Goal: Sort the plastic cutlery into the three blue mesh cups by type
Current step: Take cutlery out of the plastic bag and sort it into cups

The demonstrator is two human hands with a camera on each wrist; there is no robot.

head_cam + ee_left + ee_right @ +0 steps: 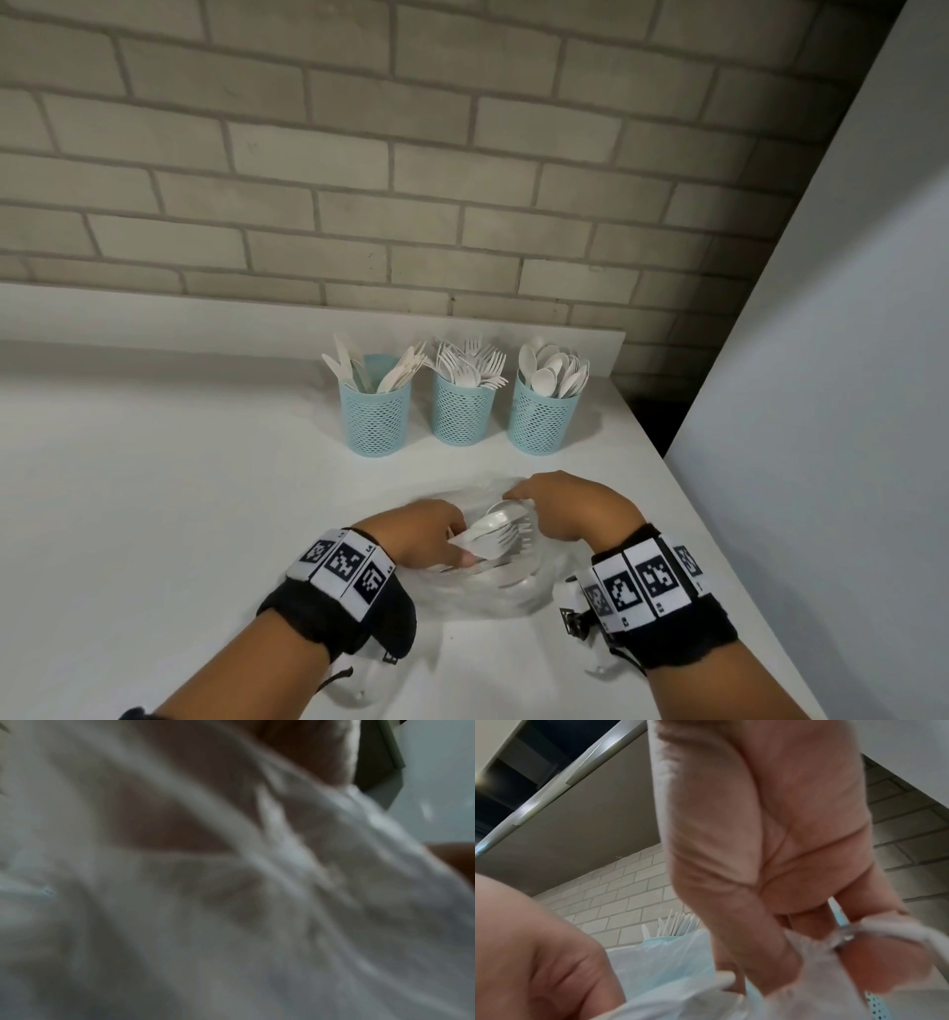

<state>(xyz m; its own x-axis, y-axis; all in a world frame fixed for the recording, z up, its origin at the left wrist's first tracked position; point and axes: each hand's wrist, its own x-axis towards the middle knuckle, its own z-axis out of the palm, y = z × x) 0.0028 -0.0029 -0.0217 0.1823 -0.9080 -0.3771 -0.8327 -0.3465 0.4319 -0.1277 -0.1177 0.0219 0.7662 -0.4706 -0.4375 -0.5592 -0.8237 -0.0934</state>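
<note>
Brick wall is seen behind a white tabletop. Three cups stand in a row: knives, forks, spoons. Loose cutlery is pinched in the left hand; a clear bag is gripped by the right hand.

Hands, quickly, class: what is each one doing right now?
Left hand: grips a bunch of white plastic cutlery inside the clear plastic bag.
Right hand: pinches the bag's edge.
</note>
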